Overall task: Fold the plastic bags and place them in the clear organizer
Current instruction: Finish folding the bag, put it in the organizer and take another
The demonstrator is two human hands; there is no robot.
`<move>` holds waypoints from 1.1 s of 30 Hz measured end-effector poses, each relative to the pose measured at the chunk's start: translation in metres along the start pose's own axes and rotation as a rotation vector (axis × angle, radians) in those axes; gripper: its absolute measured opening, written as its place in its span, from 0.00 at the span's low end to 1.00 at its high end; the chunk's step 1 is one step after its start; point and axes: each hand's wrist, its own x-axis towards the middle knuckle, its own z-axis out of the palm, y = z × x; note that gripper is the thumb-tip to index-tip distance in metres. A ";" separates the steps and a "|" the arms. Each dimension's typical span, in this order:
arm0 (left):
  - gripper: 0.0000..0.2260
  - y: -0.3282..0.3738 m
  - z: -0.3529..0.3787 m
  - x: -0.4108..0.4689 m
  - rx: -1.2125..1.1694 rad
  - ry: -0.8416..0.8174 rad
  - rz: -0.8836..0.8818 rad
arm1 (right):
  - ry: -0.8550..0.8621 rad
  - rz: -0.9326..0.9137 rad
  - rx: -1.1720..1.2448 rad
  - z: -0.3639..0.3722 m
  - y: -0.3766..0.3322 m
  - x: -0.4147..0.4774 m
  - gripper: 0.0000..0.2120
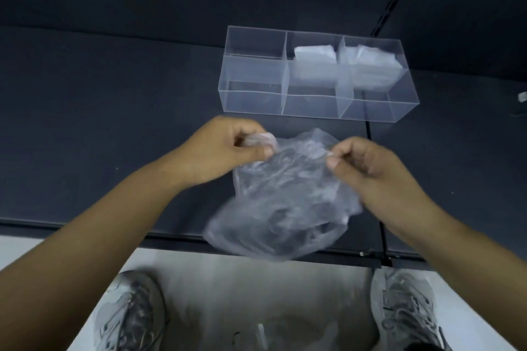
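Observation:
A crumpled clear plastic bag (282, 202) hangs in the air over the near edge of the dark table, blurred at its lower end. My left hand (225, 151) grips its upper left corner in curled fingers. My right hand (368, 168) pinches its upper right edge between thumb and fingers. Beyond my hands stands the clear organizer (253, 100) with three compartments. A folded bag (313, 54) lies in the middle one and another folded bag (370, 60) in the right one. The left compartment holds nothing.
The dark table (114, 122) has a seam with a black strip (370, 151) running toward me on the right. Below its edge, on the pale floor, are my two grey shoes (131, 313) and another plastic bag (299, 330). A small object (522, 96) sits at the far right edge.

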 end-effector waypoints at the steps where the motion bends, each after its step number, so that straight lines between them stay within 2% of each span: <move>1: 0.06 0.001 -0.001 -0.008 -0.082 0.058 -0.023 | 0.033 -0.010 0.048 -0.006 -0.001 0.000 0.07; 5: 0.12 0.000 0.001 -0.035 -0.299 0.168 -0.067 | 0.207 0.007 0.025 -0.020 -0.002 0.000 0.07; 8: 0.11 0.001 0.009 -0.048 -0.351 0.248 -0.076 | 0.232 0.042 0.045 -0.026 -0.004 0.003 0.10; 10: 0.14 0.000 0.016 -0.053 -0.341 0.334 -0.088 | 0.121 0.051 0.087 -0.032 -0.007 0.004 0.19; 12: 0.16 -0.001 0.020 -0.056 -0.330 0.401 -0.096 | -0.126 0.113 0.079 -0.039 -0.009 0.003 0.25; 14: 0.17 -0.003 0.022 -0.057 -0.320 0.459 -0.107 | -0.377 0.190 0.015 -0.044 -0.006 0.001 0.21; 15: 0.16 -0.004 0.023 -0.058 -0.307 0.485 -0.106 | -0.432 0.204 0.006 -0.045 -0.003 0.000 0.15; 17: 0.15 -0.006 0.024 -0.060 -0.274 0.508 -0.114 | -0.402 0.201 0.074 -0.045 0.003 -0.002 0.08; 20: 0.15 -0.010 0.022 -0.065 -0.216 0.407 -0.188 | -0.202 0.177 0.296 -0.041 0.007 -0.002 0.04; 23: 0.15 -0.011 0.011 -0.068 0.007 0.192 -0.325 | -0.026 0.026 0.199 -0.031 0.000 -0.001 0.06; 26: 0.23 0.005 -0.002 -0.056 0.137 0.240 -0.270 | -0.072 -0.046 0.187 -0.015 -0.013 0.004 0.09; 29: 0.27 0.035 0.007 -0.027 -0.044 0.042 -0.158 | -0.179 -0.071 0.197 0.003 -0.027 0.010 0.07; 31: 0.21 0.047 0.020 -0.011 -0.160 -0.062 -0.164 | -0.202 -0.093 0.187 0.008 -0.031 0.017 0.06; 33: 0.13 0.047 0.024 -0.001 -0.222 0.018 -0.205 | -0.220 -0.073 0.158 0.001 -0.026 0.023 0.09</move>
